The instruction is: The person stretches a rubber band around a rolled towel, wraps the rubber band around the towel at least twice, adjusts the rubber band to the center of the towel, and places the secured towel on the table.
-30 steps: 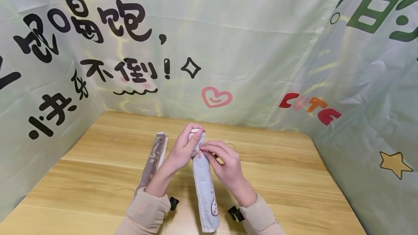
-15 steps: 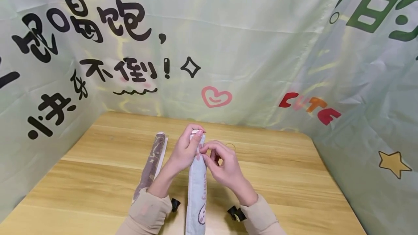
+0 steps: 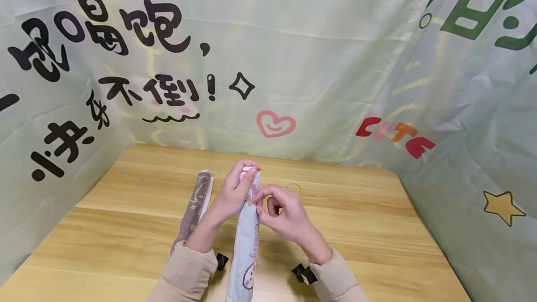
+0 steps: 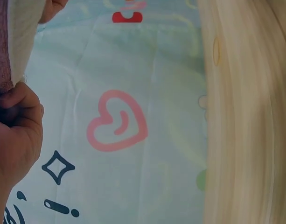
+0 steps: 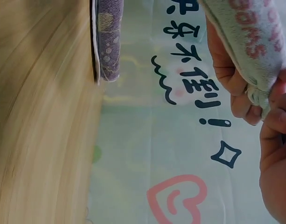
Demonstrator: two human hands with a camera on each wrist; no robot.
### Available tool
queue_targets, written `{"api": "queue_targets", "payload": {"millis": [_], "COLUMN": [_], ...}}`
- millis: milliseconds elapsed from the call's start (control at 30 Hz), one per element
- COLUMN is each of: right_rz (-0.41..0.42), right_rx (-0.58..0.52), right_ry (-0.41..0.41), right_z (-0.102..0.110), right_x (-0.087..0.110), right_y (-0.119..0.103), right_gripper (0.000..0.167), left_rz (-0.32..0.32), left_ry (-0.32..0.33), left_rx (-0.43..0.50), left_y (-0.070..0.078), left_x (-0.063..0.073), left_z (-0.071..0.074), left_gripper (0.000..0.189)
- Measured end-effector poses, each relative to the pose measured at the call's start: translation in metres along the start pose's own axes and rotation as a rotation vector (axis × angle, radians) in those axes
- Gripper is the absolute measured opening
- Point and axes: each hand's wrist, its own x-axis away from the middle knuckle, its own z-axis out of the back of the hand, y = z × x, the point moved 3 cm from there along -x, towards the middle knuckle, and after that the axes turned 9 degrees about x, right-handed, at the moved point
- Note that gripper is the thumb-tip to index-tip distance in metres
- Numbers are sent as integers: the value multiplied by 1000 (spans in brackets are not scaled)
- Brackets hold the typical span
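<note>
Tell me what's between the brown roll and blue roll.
The head view shows a white strip, table, a black piece, the forearm and left hand holding the blue roll.

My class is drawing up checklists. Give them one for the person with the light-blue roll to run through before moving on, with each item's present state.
1. Left hand grips the light-blue roll near its far end: ok.
2. Right hand is at the roll, just beside the left hand: ok.
3. One hand is free to pick something up: not ok, both are busy at the roll.
4. A band encircles the light-blue roll: cannot tell, fingers cover that spot.
5. The thin ring lies on the table in plain view: ok.
6. The purple-brown roll lies apart from the light-blue one: ok.
</note>
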Motion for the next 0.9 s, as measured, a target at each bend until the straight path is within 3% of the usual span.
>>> {"api": "queue_targets", "payload": {"millis": [267,433,600,767,900], "right_rz": [15,1,-4,-157,-328], "right_rx": [4,96,110,22,-6], "right_ry": [-92,-47,12,38,-59], "right_z": [-5,-4,-5,-6,-10], "right_x": [0,1,1,4,8], "right_y": [-3,-1,3,13,21], "right_gripper": [34,34,32,28,27], "left_rz": [-23,16,-8,-25,-37], "left_ry": [93,77,75,16,-26], "left_rx": [-39,-64,-17,68,108], "left_y": [1,-3,0,6,8], "left_x": [-1,0,0,0,1], "left_z": [13,12,15,20,23], "left_gripper": [16,17,18,20,23]}}
